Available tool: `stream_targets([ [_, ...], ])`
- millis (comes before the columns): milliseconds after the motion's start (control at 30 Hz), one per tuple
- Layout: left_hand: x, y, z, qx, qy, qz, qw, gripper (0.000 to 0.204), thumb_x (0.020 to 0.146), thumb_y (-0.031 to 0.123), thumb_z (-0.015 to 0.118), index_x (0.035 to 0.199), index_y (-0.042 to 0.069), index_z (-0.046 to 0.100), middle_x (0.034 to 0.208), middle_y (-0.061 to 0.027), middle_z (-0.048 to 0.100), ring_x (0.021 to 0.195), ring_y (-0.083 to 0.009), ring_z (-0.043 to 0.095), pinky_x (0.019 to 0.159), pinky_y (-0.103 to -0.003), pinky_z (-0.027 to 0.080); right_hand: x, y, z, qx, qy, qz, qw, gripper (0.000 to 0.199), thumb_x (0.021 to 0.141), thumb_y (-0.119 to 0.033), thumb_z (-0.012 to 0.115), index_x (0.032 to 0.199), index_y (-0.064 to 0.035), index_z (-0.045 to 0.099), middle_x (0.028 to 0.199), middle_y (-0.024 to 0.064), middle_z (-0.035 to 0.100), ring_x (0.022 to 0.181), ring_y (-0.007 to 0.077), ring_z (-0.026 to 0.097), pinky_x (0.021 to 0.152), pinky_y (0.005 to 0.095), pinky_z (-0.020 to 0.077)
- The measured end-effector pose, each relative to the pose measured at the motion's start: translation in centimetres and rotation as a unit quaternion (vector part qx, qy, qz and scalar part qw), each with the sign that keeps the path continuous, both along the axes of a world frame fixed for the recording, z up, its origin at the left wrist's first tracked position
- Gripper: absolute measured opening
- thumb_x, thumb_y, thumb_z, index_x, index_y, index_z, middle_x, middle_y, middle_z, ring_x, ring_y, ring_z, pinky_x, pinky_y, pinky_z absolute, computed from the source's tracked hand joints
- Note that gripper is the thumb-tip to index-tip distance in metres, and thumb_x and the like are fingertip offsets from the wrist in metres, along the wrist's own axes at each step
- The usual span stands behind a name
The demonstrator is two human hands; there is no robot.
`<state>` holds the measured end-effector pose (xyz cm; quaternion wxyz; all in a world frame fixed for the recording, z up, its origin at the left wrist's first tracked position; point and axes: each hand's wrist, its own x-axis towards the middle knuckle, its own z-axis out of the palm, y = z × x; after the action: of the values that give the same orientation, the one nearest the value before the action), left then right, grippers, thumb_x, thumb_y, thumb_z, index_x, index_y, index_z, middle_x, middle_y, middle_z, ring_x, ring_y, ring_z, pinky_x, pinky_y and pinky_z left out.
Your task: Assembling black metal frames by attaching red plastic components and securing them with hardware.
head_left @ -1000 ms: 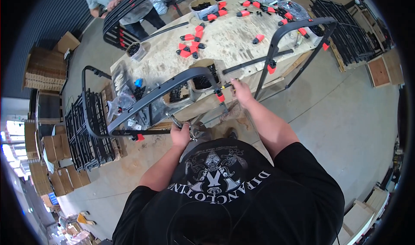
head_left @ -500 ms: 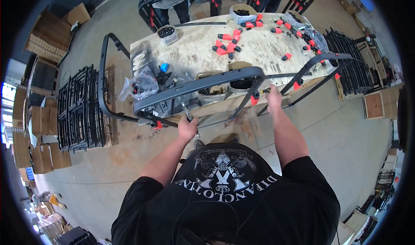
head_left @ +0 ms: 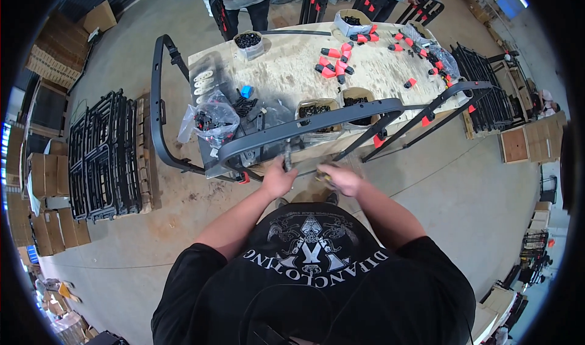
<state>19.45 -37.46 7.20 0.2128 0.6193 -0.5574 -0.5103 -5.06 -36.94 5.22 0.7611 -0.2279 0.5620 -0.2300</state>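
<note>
My left hand (head_left: 279,179) is closed around a slim silver-and-dark metal hand tool (head_left: 288,152), which points up toward the frame's near rail. My right hand (head_left: 343,180) is beside it in front of the table, closed on a small yellow-and-dark tool (head_left: 323,176) that motion blurs; its kind cannot be made out. Just beyond both hands, a black tubular frame (head_left: 311,124) with rounded corners stands across the near edge of the table. Red-and-black clips (head_left: 378,141) are fitted on its bars. Neither hand touches the frame.
On the wooden table (head_left: 274,65) are tubs of black parts (head_left: 249,45), loose red-and-black clips (head_left: 334,71), a plastic bag of parts (head_left: 214,121) and a small blue piece (head_left: 246,91). Stacked black frames (head_left: 106,156) stand left. Beyond the table is a person (head_left: 250,10) beside more frames.
My right hand has come back from the frame's bar, moving left and nearer with its yellow-and-dark tool. The left hand, holding the metal tool, has shifted slightly right. The view has moved a little.
</note>
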Motion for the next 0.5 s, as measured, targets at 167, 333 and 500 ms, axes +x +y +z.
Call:
stream_targets([
  [167,-0.3,1.5,1.3,-0.111,-0.077,-0.064,0.989,0.055,0.088,0.026,0.07,0.131,-0.002,0.05,0.108,-0.0261,0.066,0.095,-0.0402,0.067,0.084,-0.045,0.053,11.5,-6.1,-0.7,-0.113,-0.025,-0.06,0.991,0.037,0.095,-0.027,0.066,0.124,-0.0061,0.058,0.094,0.009,0.066,0.08,0.0224,0.064,0.072,0.0402,0.0504],
  [333,4.6,3.6,2.7,-0.144,-0.092,-0.063,0.983,0.059,0.088,0.027,0.07,0.136,-0.003,0.051,0.109,-0.0206,0.067,0.094,-0.0365,0.067,0.084,-0.043,0.054,13.4,-12.9,-0.9,-0.361,0.383,0.354,0.773,0.045,0.093,-0.016,0.056,0.132,0.0035,0.051,0.126,0.0309,0.061,0.115,0.0426,0.062,0.095,0.0484,0.049],
  [500,10.4,9.3,-1.2,-0.016,-0.062,0.004,0.998,0.047,0.09,0.023,0.071,0.127,-0.004,0.06,0.096,-0.0112,0.07,0.076,-0.0172,0.063,0.069,-0.032,0.052,15.1,-14.2,1.3,-0.338,0.498,0.252,0.758,0.056,0.091,-0.021,0.055,0.137,0.008,0.041,0.127,0.0354,0.057,0.118,0.0465,0.059,0.099,0.0492,0.0475],
])
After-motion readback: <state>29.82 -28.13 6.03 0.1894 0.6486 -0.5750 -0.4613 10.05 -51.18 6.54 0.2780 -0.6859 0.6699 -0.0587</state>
